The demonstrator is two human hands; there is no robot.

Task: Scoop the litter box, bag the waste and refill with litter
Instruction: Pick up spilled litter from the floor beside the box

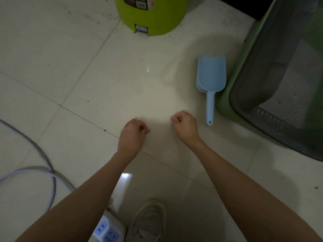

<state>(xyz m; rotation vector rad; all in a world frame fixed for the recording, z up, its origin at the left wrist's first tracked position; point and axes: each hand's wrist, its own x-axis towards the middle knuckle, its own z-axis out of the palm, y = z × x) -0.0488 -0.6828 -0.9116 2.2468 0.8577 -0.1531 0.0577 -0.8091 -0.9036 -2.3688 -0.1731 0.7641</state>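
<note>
— Shoe (150, 222) and power strip (108, 231) sit lowest; above them, what do the hands hold?
— Nothing I can see: left hand (133, 135) and right hand (185, 126) are both curled tight.
— And the scoop (210, 79)?
— On the floor just right of the right hand, beside the litter box (272, 88). A blind grab might knock it away.

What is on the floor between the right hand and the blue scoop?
Nothing, just bare floor tile between the right hand and the blue scoop, seen from the head camera.
</note>
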